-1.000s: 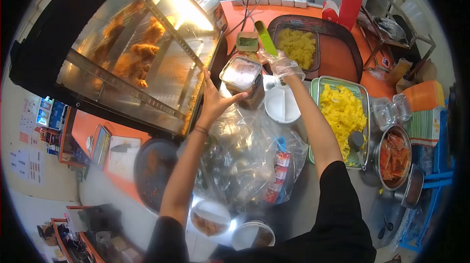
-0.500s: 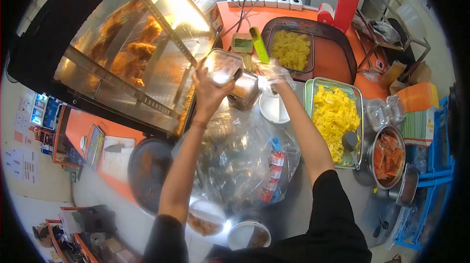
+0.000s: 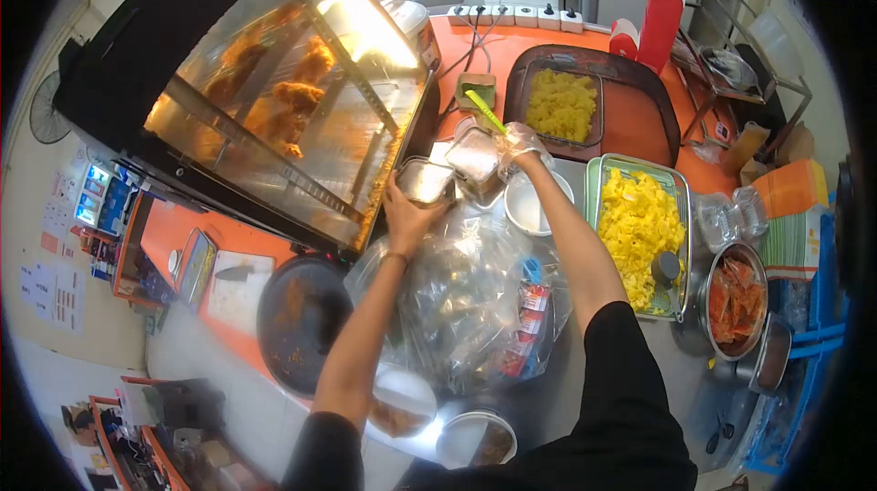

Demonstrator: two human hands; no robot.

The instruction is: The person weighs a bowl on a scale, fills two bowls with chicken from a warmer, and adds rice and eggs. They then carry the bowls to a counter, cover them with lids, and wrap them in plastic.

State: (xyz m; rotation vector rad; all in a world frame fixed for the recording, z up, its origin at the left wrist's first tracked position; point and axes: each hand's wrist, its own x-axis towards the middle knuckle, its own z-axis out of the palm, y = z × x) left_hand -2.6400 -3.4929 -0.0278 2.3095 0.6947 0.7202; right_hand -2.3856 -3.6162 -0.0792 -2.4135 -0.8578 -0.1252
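Left hand [image 3: 408, 213] was bare, fingers wrapped around a clear lid [image 3: 426, 181], held tilted just beside the open container [image 3: 475, 156]. Right hand [image 3: 523, 142] wore a thin plastic glove, closed around a green-handled spoon [image 3: 485, 111], handle pointing up and away toward the back of the counter. The spoon's lower end sat over the open container; could not tell if it touched the contents. Container held something pale, too blurred to name. It stood at the counter edge beside the glass warmer [image 3: 292, 107], which was lit and held fried pieces on its shelves.

Just right of the container was a white divided plate [image 3: 534, 208], under the right forearm. Behind it a dark tray of yellow rice [image 3: 562, 105] sat on the orange counter [image 3: 639, 116]. Right of the arm, a metal tray of brighter yellow food [image 3: 639, 226], with a small dark-capped shaker [image 3: 665, 267] at its near corner. Further right, a steel pot of red-orange food [image 3: 738, 295]. A small green-filled tub [image 3: 477, 87] lay near the spoon handle.

Below both arms a big clear plastic bag [image 3: 466, 299] bulged, with packets inside. Left of it a dark round pan [image 3: 297, 322]. Near the person's body, two round bowls [image 3: 475, 441], one with brown food. Red cartons [image 3: 660, 11] stood at the back.
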